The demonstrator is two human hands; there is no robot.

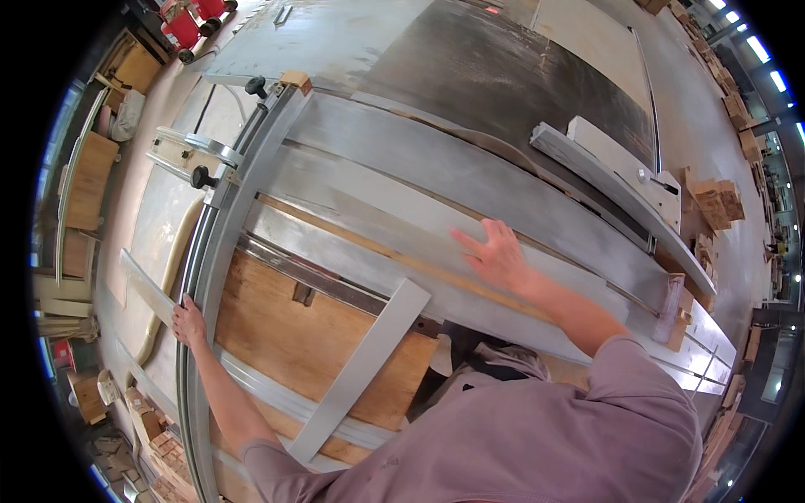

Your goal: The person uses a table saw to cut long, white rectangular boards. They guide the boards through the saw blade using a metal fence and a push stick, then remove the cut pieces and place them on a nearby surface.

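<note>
My left hand (189, 324) is closed round the near end of a narrow pale grey strip (144, 281), beside a long metal rail fence (243, 163). The strip's other end points away to the far left, beyond the rail. Over the grey metal saw table (402, 142), my right hand (498, 256) is open, fingers spread and holding nothing. It is nearest a long pale strip (394, 197) lying flat on the table; whether it touches that strip, I cannot tell. Closer to my body, another pale strip (360, 373) lies slantwise across a wooden panel (277, 327).
A second metal fence (599, 180) stands at the right of the table. Black knobs (201, 177) stick up from the left rail. Wood blocks (717, 204) are stacked at the right, more scraps (163, 448) at the lower left. Red fire extinguishers (179, 25) stand far left.
</note>
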